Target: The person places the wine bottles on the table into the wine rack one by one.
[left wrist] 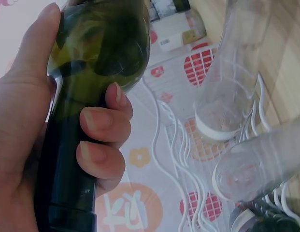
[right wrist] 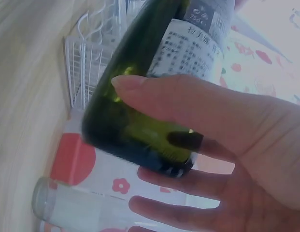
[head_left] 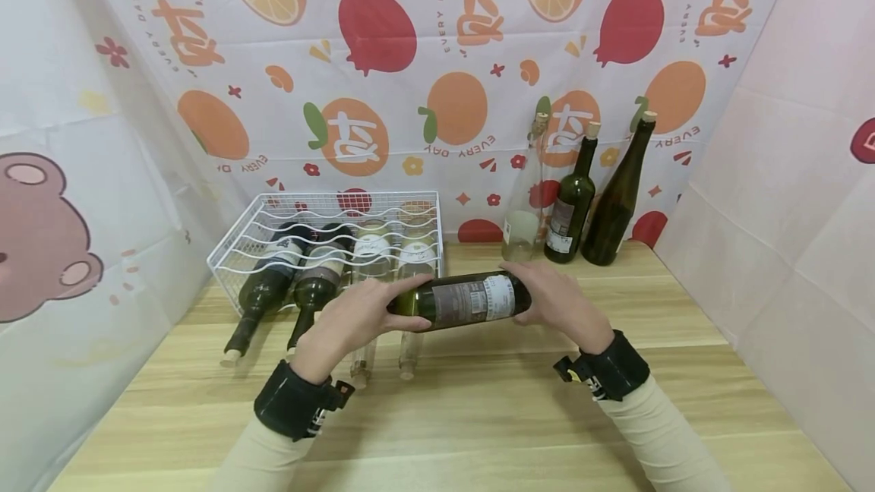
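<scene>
Head view, held bottle: green bottle (head_left: 472, 301) lies sideways between the hands, seemingly lifted off the bench (head_left: 478, 431); long axis runs left to right, base end slightly higher in the picture.
Head view, left hand (head_left: 355, 313): wrapped about the neck end, hiding the neck; it's the hand nearer the rack.
Head view, right hand (head_left: 563, 302): thumb above, fingers below, gripping the base end; farther from the rack.
Head view, rack (head_left: 352, 193): white wire, beyond and to the left of the held bottle; two dark bottles (head_left: 263, 291) and two clear bottles (head_left: 372, 268) lie in it, corks toward the person.
Head view, key relation: held bottle sits crosswise to the racked row; my read, a quarter turn, neck toward the person, would match them.
Head view, standing trio: clear upright bottle (head_left: 522, 226), green upright bottle (head_left: 570, 200) and tall brown bottle (head_left: 615, 211), at the back right.
Left wrist view, grip: fingers curled round the neck just past the shoulder; tip runs out of frame; rack wires just beside.
Right wrist view, grip: thumb flat along the glass near the base, other fingers spread behind, some reaching past it; label (right wrist: 188, 53) beyond the thumb.
Right wrist view, base: apart from the bench.
</scene>
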A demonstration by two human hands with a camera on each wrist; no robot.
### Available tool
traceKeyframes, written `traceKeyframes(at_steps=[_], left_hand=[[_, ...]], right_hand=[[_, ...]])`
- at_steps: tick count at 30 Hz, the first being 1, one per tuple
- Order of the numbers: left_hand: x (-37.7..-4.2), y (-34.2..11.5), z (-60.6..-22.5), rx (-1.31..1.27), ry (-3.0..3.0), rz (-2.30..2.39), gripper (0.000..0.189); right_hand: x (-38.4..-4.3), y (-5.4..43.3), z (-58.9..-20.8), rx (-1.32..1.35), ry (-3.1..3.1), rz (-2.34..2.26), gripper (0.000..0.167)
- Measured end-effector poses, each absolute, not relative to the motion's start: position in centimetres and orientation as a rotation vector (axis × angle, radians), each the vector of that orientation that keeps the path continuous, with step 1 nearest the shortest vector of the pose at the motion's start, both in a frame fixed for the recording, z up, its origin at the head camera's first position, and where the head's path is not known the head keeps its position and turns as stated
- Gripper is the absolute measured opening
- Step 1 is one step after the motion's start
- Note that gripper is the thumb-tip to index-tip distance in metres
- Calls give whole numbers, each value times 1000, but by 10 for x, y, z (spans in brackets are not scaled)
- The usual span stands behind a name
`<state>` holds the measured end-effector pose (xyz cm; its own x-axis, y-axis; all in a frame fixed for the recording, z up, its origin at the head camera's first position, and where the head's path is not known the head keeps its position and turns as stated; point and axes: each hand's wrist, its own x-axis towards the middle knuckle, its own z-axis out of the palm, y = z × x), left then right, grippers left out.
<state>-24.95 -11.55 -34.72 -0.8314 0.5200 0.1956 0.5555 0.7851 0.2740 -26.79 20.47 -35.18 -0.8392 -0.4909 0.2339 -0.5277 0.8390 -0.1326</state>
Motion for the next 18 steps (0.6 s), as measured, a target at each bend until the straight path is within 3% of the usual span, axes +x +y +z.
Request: traceKeyframes(at_steps=[12, 18], left_hand=[[-248, -134, -331, -740, -2844, -482, 77], [-247, -145, -325, -730, -2797, -476, 76]], right_hand=[[-272, 210, -350, 614, -2887, 353, 93], [-274, 207, -351, 683, -2913, 303, 73]])
